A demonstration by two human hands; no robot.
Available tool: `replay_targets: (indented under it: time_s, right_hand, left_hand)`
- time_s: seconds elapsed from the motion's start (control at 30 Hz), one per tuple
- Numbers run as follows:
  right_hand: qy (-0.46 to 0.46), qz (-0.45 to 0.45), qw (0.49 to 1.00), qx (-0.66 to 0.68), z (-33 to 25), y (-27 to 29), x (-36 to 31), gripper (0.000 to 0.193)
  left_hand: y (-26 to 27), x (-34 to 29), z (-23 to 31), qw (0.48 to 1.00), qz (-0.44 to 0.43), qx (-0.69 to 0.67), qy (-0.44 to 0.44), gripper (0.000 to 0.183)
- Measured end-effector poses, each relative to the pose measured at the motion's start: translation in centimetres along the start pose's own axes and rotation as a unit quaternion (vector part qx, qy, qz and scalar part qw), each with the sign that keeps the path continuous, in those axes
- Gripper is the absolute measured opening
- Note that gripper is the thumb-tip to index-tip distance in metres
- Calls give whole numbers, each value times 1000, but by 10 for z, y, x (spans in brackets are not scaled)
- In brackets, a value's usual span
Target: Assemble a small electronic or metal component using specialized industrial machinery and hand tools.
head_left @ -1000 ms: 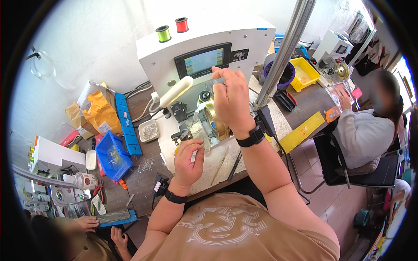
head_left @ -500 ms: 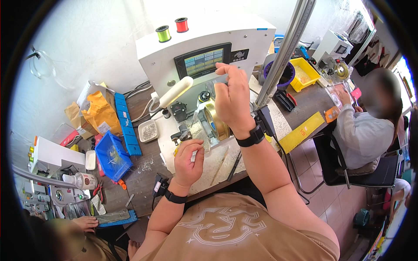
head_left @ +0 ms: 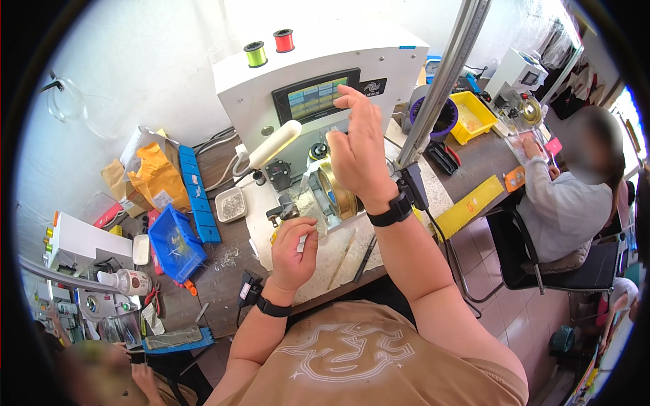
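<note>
My right hand (head_left: 363, 145) is raised in front of the white machine's touchscreen (head_left: 315, 99). Its index finger is stretched out at the screen's right side, overlapping it; contact is unclear. The other fingers are partly bent, and I see nothing held. Lower down, my left hand (head_left: 295, 252) is closed with thumb and fingers drawn together. Anything pinched there is too small to name. Just beyond it sits a small metal fixture (head_left: 284, 211) on the machine's front. A gold spool wheel (head_left: 333, 189) stands between my hands, partly hidden by my right hand.
A white lamp head (head_left: 275, 144) juts over the work area. On the machine top stand green (head_left: 256, 54) and red (head_left: 284, 40) thread spools. Left lie a white dish (head_left: 231, 204) and blue bin (head_left: 175, 242). A metal post (head_left: 443, 74) rises right; co-workers sit at both sides.
My right index finger has moved up and lies over the screen's right side. My left hand has stayed in place. The co-worker at lower left has drawn a hand back from the bench.
</note>
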State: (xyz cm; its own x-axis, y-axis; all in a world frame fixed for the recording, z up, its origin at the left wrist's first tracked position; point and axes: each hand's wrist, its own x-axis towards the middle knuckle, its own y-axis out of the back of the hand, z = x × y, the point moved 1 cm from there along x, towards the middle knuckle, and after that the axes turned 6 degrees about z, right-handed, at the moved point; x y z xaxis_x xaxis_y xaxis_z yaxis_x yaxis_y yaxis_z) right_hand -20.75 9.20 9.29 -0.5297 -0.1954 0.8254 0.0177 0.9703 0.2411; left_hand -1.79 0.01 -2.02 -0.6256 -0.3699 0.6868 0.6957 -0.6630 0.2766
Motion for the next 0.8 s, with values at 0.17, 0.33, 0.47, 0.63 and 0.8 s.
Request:
replay_targets:
  time_s: [0.17, 0.33, 0.47, 0.63, 0.8]
  right_hand:
    - [-21, 10, 1000, 20, 1, 4, -2, 40]
    - [0, 26, 999, 30, 5, 6, -2, 35]
    - [-9, 34, 999, 33, 7, 9, -1, 32]
    - [-28, 44, 998, 41, 10, 15, -3, 30]
    - [-57, 124, 985, 108, 9, 50, -31, 18]
  left_hand:
    - [-1, 4, 0, 1000, 0, -4, -8, 5]
    - [-4, 10, 0, 1000, -13, -8, -21, 6]
    - [-7, 15, 5, 999, -20, -4, -26, 7]
    - [-11, 15, 6, 999, -21, -21, -14, 6]
    - [-9, 18, 4, 999, -22, -34, -14, 5]
